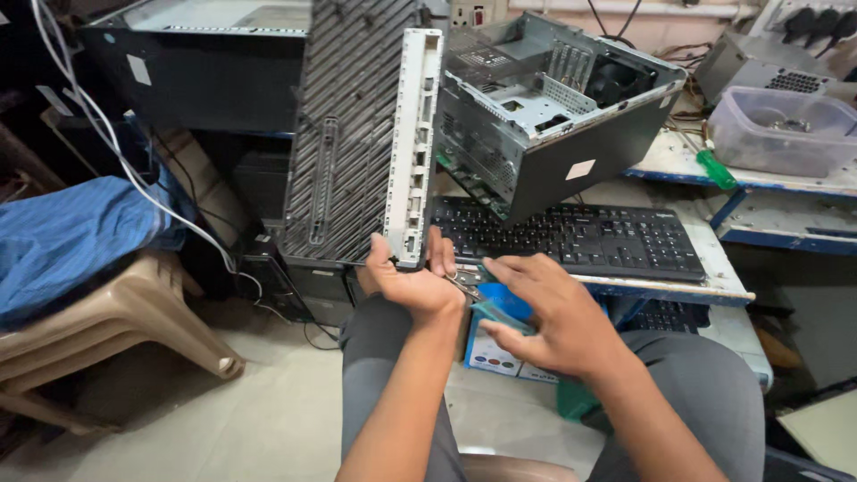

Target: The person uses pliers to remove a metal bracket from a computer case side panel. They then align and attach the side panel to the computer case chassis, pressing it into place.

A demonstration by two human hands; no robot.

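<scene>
Cluttered repair bench (714, 290): my left hand (411, 281) grips the detached front panel (357, 134), right hand (544, 317) clutches teal-handled pliers (495, 312); opened computer case (544, 107) awaits further work.

I saw the front panel (357, 134) was ribbed dark matt plastic with a pale plastic edge. The computer case (544, 107) looked like dull grey sheet metal. The keyboard (571, 236) was matt black plastic; the tabletop (714, 286) was chipped, rough paint.

PC case (553, 107) tilted on worktop (678, 287), keyboard (580, 236) in front. Front panel (366, 134) stands left of case. Tub (781, 129) far right; chair (116, 330) on floor, left.
</scene>
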